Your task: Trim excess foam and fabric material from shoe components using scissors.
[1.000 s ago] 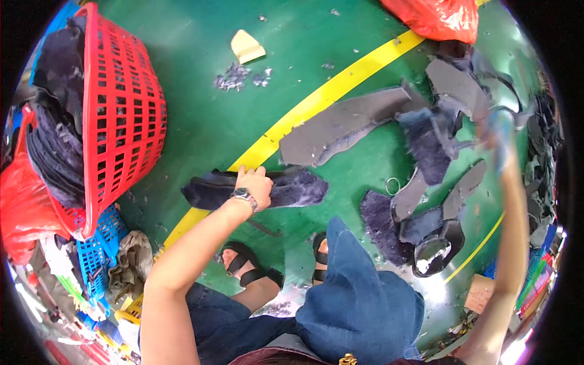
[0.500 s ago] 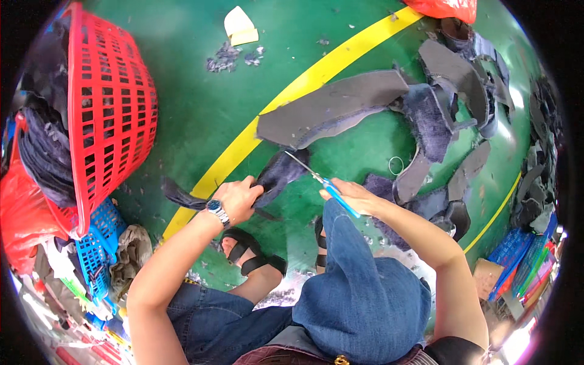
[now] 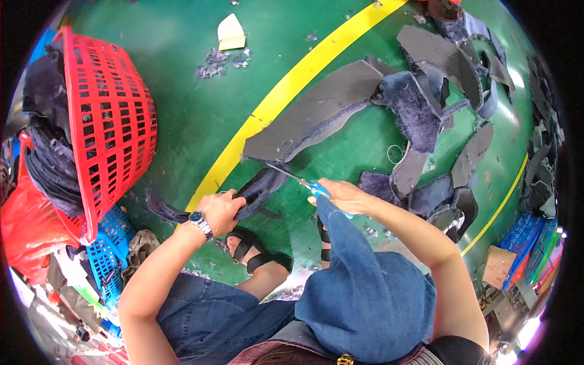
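My left hand (image 3: 220, 213), with a watch at the wrist, is closed on a dark plush fabric strip (image 3: 263, 187). One end of the strip trails left past my knuckles; the other meets the near edge of a long grey backed panel (image 3: 316, 109) on the floor. Blue-handled scissors (image 3: 317, 190) are in my right hand (image 3: 342, 196), fingers wrapped round the handles. Their blades point up and left, lying by the strip where it meets the panel. Whether the blades are apart is hard to tell.
A red basket (image 3: 112, 121) of dark fabric stands at left, above a blue basket (image 3: 109, 255). More grey and plush pieces (image 3: 420, 109) lie linked at right. A yellow line (image 3: 292, 85) crosses the green floor, near lint scraps (image 3: 213, 64). My sandalled feet (image 3: 258, 249) are just below my hands.
The view has shifted a little, moving most floor things left. The scissors' tip has come slightly left along the panel's near edge. Both hands keep their hold.
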A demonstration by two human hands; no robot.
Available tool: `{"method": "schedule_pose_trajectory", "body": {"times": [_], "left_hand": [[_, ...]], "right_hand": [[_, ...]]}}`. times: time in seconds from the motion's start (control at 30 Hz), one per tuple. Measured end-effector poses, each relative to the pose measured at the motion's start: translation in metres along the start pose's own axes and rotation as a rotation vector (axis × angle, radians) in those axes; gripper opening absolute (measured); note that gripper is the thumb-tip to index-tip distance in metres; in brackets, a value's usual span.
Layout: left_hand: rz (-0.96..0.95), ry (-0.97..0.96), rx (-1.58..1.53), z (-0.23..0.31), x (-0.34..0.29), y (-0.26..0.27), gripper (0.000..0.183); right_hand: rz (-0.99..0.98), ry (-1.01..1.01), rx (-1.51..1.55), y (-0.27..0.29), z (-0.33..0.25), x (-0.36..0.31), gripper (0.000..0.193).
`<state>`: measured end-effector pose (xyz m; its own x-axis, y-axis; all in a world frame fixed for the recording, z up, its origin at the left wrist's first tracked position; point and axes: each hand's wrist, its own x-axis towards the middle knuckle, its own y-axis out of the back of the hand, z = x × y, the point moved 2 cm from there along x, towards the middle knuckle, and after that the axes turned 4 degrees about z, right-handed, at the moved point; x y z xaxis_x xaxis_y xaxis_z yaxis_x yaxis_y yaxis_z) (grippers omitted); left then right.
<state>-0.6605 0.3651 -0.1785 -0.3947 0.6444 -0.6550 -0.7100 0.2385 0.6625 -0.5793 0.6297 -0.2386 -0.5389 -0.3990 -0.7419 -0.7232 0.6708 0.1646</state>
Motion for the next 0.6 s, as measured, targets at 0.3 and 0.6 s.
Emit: {"method": "schedule_pose_trajectory", "body": {"times": [0.3, 0.6], "left_hand": [[-0.144, 0.057, -0.025, -0.006, -0.033, 0.012, 0.037], [0.709, 0.152, 0.158, 0.077, 0.109, 0.11, 0.016]], "right_hand": [[0.058, -0.025, 0.023, -0.007, 0.006, -0.014, 0.05], [0.477, -0.409, 0.552, -0.018, 0.092, -0.027, 0.066]]}}
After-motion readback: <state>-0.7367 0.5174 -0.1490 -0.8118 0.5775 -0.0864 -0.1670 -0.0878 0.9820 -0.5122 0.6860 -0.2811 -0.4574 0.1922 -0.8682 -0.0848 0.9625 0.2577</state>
